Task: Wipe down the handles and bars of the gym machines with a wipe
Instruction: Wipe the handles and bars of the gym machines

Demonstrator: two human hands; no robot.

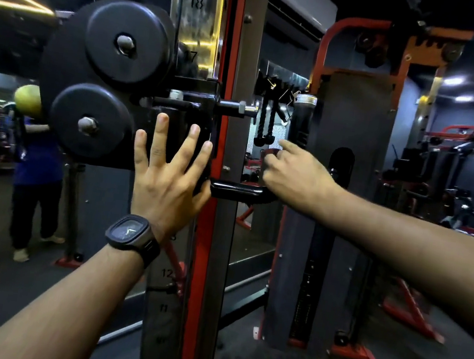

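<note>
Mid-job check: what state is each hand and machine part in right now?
Left hand: open, fingers spread flat on the black carriage.
Right hand: fingers curled, index out; what it holds unclear.
Black handle: horizontal, visible span ungripped.
Rope attachment: hanging loose, untouched.

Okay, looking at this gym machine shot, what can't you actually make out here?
Head view, the only one:
- Right hand: curled away from the camera, so its back hides whether it holds a wipe.
- Black handle bar: both ends are covered, by the left hand and the right hand.
- Numbers on the upright: the lower ones are blurred.
- Person at left: blurred, partly behind the pulley wheels.
</note>
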